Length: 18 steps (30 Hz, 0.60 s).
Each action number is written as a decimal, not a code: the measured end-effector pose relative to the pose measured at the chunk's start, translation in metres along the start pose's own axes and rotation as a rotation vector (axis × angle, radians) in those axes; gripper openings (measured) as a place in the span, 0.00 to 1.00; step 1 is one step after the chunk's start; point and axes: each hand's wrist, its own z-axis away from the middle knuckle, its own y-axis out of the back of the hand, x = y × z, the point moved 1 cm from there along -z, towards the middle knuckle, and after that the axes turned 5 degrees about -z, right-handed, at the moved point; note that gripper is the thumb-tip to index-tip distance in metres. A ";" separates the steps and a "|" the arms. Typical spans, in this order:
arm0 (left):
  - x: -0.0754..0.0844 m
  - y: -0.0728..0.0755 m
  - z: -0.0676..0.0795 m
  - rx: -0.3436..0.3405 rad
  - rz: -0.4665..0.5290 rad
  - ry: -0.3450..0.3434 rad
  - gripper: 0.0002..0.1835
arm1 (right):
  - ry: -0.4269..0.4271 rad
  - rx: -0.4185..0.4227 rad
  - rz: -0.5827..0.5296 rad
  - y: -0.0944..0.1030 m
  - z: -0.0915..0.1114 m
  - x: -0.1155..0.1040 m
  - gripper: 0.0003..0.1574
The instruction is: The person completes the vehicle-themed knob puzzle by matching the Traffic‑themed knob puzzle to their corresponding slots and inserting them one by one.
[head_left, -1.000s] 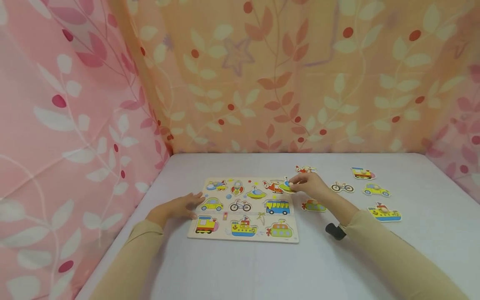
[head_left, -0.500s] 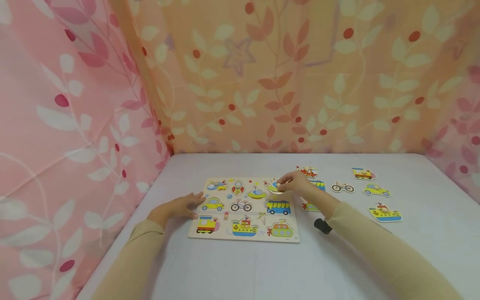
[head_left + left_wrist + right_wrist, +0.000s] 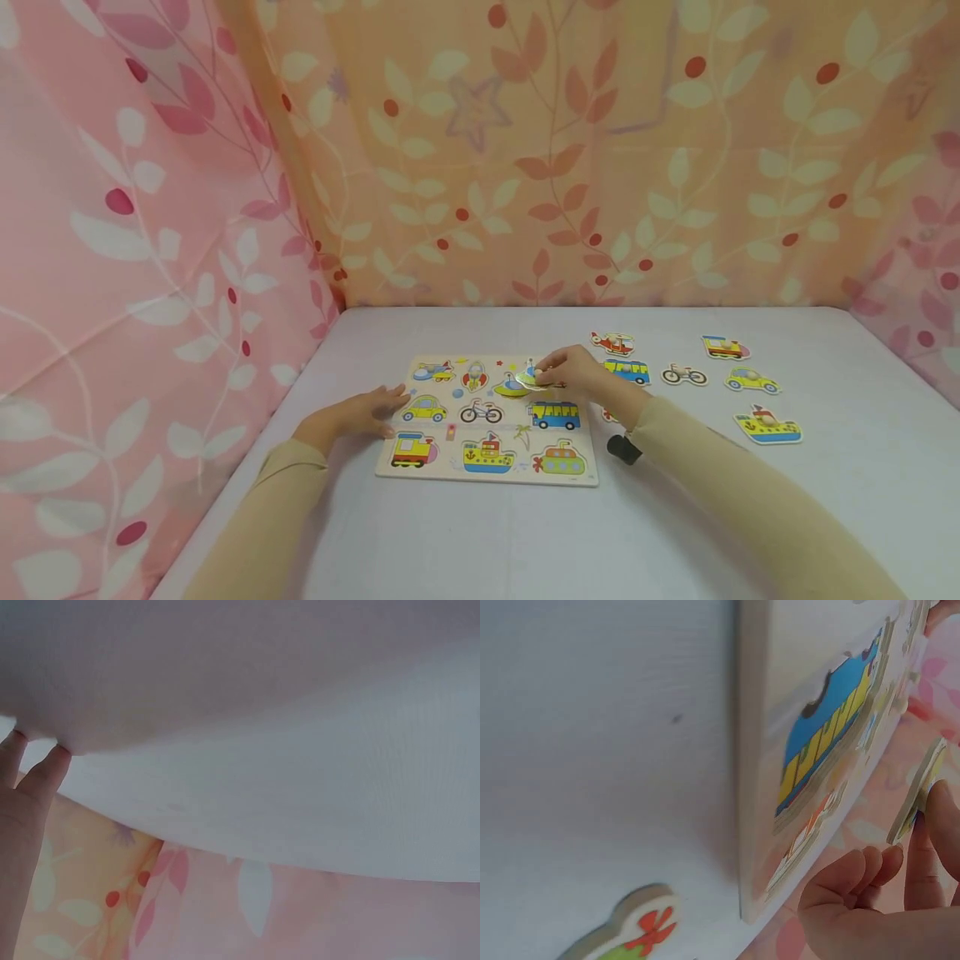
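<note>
My right hand (image 3: 577, 371) pinches a flying saucer puzzle piece (image 3: 528, 379) just above the top row of a wooden vehicle puzzle board (image 3: 480, 478). The piece overlaps the right side of the printed saucer shape (image 3: 510, 387) and covers most of the helicopter shape. In the right wrist view, the saucer piece (image 3: 917, 793) is seen edge-on, tilted and off the board, between thumb and finger. My left hand (image 3: 367, 414) rests at the board's left edge with its fingers extended. Only some of its fingers (image 3: 46, 774) show in the left wrist view.
Loose pieces lie right of the board: helicopter (image 3: 615, 343), bus (image 3: 628, 372), bicycle (image 3: 683, 375), train (image 3: 724, 347), car (image 3: 752, 381) and boat (image 3: 768, 426). A submarine piece (image 3: 641, 939) is mostly behind my right arm in the head view. Patterned curtains (image 3: 525, 167) border the table.
My right hand has carried the saucer piece leftward over the board, from the helicopter shape to the printed saucer. The bus piece has come into view behind it. My left hand stays put.
</note>
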 end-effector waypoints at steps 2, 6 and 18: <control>0.000 0.000 0.000 0.002 0.003 0.016 0.39 | -0.021 -0.006 -0.044 -0.003 -0.002 -0.001 0.15; 0.000 0.001 0.001 0.002 0.004 0.025 0.39 | -0.069 -0.009 -0.133 -0.009 -0.006 -0.004 0.14; -0.001 0.000 0.000 -0.003 0.014 -0.020 0.39 | -0.083 0.016 -0.108 -0.020 -0.015 -0.005 0.11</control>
